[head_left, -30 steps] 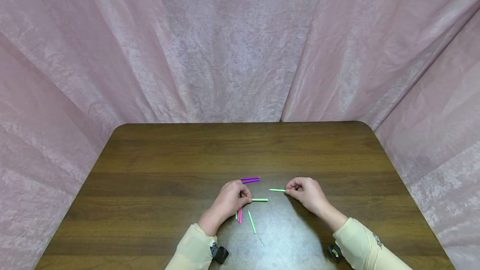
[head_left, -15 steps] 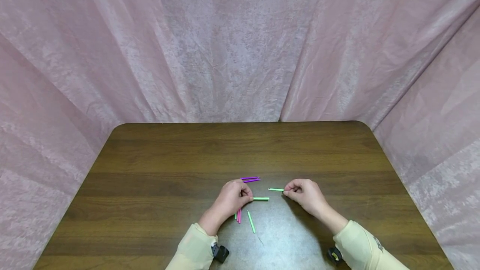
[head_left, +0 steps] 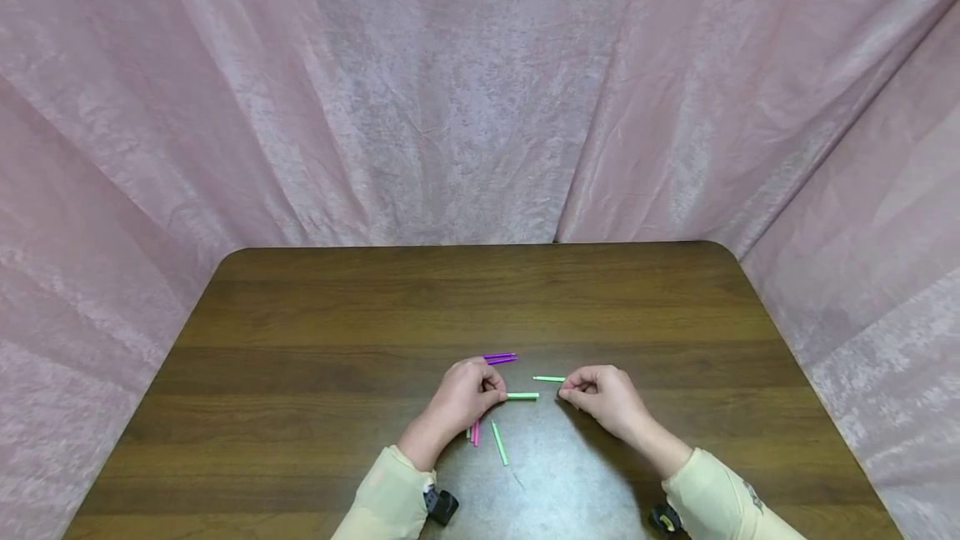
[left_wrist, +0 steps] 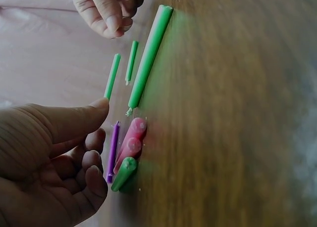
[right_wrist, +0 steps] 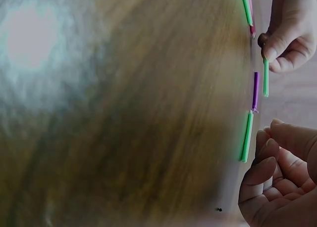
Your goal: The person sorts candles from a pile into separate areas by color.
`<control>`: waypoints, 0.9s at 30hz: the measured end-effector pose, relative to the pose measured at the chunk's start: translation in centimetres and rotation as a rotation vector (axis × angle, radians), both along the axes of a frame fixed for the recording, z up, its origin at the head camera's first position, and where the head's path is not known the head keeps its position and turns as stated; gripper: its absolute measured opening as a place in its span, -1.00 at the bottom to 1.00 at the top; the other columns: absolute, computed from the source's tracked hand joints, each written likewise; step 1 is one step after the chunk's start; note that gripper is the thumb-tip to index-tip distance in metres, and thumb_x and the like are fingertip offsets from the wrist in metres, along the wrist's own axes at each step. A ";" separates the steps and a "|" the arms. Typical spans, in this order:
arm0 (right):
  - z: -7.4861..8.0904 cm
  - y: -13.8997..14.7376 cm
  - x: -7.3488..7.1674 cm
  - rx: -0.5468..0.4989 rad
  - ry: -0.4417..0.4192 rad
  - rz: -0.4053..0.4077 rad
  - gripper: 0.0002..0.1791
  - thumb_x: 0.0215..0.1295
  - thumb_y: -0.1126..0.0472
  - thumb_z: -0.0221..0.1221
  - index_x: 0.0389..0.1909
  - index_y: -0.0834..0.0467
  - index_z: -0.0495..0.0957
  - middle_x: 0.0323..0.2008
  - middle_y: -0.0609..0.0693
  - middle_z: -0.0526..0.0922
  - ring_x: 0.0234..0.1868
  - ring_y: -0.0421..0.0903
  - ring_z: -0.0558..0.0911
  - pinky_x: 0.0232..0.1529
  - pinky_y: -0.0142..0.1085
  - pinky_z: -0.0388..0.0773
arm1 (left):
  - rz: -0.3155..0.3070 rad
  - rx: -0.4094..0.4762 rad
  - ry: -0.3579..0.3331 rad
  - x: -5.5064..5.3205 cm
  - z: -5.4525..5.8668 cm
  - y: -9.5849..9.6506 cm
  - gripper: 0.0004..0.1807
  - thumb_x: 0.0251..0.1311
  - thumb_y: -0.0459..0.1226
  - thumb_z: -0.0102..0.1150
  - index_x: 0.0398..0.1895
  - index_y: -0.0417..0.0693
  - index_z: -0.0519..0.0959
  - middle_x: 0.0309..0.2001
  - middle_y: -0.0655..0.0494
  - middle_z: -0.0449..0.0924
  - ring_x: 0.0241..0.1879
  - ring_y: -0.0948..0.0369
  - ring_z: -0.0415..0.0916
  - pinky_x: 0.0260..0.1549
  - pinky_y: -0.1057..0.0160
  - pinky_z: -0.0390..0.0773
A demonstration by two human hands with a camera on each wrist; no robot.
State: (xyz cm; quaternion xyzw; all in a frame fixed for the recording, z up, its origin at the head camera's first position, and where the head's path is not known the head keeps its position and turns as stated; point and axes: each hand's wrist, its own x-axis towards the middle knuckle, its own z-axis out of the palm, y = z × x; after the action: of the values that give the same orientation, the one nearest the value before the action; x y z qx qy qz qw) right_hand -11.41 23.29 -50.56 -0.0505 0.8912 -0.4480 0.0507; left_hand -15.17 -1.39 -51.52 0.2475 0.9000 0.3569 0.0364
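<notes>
My left hand (head_left: pixel 468 390) pinches a thin green birthday candle (head_left: pixel 522 397) between thumb and forefinger, raised over the table. The left wrist view shows this candle (left_wrist: pixel 113 76) sticking out past the thumb. A second green candle (head_left: pixel 547 378) lies just beyond the fingertips of my right hand (head_left: pixel 607 398), whose fingers are loosely curled and hold nothing. In the right wrist view, that candle (right_wrist: pixel 246 138) rests apart from the hand (right_wrist: pixel 282 175). Nearer the front lies another green candle (head_left: pixel 499 443). Pink candles (head_left: pixel 476 433) and one more green candle (left_wrist: pixel 124 174) sit partly under my left hand.
Purple candles (head_left: pixel 501 357) lie behind my left hand, partly hidden by it. The brown wooden table (head_left: pixel 337 307) reaches back to a pink curtain (head_left: pixel 450 107). A dark wrist camera (head_left: pixel 441 508) hangs at the left sleeve.
The right hand has let go of its green candle, which now lies on the table, and has shifted slightly left and toward the front. The left hand still pinches its candle, barely moved.
</notes>
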 end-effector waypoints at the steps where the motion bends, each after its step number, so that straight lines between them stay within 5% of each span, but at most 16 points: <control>1: 0.0 0.0 0.1 -0.004 -0.002 0.004 -0.94 0.13 0.28 0.36 -0.44 0.19 0.68 -0.51 -0.12 0.65 -0.54 -0.33 0.50 -0.48 -0.44 0.46 | 0.001 0.000 0.000 0.0 0.0 0.0 -0.86 -0.02 -0.33 0.41 -0.61 0.05 0.64 -0.56 0.35 0.42 -0.47 0.37 0.38 -0.38 0.35 0.40; 27: -0.2 -0.9 1.0 -0.045 -0.020 0.046 -0.96 0.13 0.28 0.36 -0.43 0.16 0.68 -0.51 -0.11 0.65 -0.53 -0.32 0.53 -0.46 -0.44 0.48 | 0.004 0.016 0.018 0.1 0.0 0.6 -0.85 -0.03 -0.33 0.43 -0.62 0.02 0.63 -0.55 0.31 0.44 -0.46 0.32 0.41 -0.38 0.34 0.39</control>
State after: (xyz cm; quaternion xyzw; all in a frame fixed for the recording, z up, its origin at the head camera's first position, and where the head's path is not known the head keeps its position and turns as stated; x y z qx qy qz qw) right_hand -10.40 22.42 -50.74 -0.0677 0.8789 -0.4672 0.0686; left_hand -15.11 -0.74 -51.48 0.2491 0.8980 0.3619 0.0258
